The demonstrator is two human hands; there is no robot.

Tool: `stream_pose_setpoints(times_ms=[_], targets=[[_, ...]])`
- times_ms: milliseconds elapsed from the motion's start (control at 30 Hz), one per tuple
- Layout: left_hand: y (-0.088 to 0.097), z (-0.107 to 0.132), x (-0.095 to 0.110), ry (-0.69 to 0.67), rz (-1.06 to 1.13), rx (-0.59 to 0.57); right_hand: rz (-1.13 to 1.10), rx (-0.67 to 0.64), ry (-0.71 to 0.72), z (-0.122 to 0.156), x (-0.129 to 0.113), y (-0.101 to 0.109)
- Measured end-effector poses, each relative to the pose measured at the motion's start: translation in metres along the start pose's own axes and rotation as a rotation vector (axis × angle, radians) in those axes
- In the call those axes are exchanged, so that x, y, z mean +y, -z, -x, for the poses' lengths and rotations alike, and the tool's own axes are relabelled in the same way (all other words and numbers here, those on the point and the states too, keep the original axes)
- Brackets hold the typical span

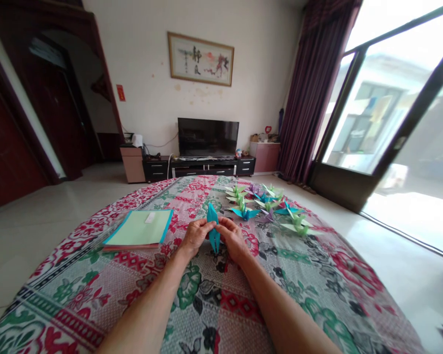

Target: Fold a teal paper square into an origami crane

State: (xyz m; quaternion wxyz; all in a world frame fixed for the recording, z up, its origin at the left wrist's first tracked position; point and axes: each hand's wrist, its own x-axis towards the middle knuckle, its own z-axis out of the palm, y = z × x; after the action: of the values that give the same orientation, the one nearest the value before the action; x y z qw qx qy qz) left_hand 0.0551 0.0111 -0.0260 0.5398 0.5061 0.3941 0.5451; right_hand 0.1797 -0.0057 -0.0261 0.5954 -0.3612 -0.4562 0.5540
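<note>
Both my hands meet at the middle of a round table covered by a floral cloth [96, 290]. My left hand [195, 237] and my right hand [232, 238] pinch a partly folded teal paper piece [213, 227] between their fingertips. Its pointed tip stands upright above my fingers. A stack of coloured paper sheets [139, 229], pale green on top, lies to the left of my left hand. Several finished paper cranes [268, 205] in green, teal and purple sit beyond my right hand.
A television [207, 137] on a low dark cabinet stands against the far wall under a framed picture [201, 59]. Large glass doors [398, 113] with a purple curtain fill the right side. Tiled floor surrounds the table.
</note>
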Motion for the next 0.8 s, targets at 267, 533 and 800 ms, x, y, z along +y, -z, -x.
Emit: stream_pose_setpoints(times_ms=[267,533,800], targets=[[0.003,-0.001,-0.003,0.058,0.065,-0.050,-0.055,-0.054,-0.022,-0.004,0.009,0.004],[0.004,0.003,0.000,0.033,0.055,-0.113,-0.060,-0.004,-0.001,-0.005,0.008,0.002],[0.003,0.002,0.004,0.054,0.070,-0.086,-0.067,0.018,-0.006,-0.006,0.008,0.001]])
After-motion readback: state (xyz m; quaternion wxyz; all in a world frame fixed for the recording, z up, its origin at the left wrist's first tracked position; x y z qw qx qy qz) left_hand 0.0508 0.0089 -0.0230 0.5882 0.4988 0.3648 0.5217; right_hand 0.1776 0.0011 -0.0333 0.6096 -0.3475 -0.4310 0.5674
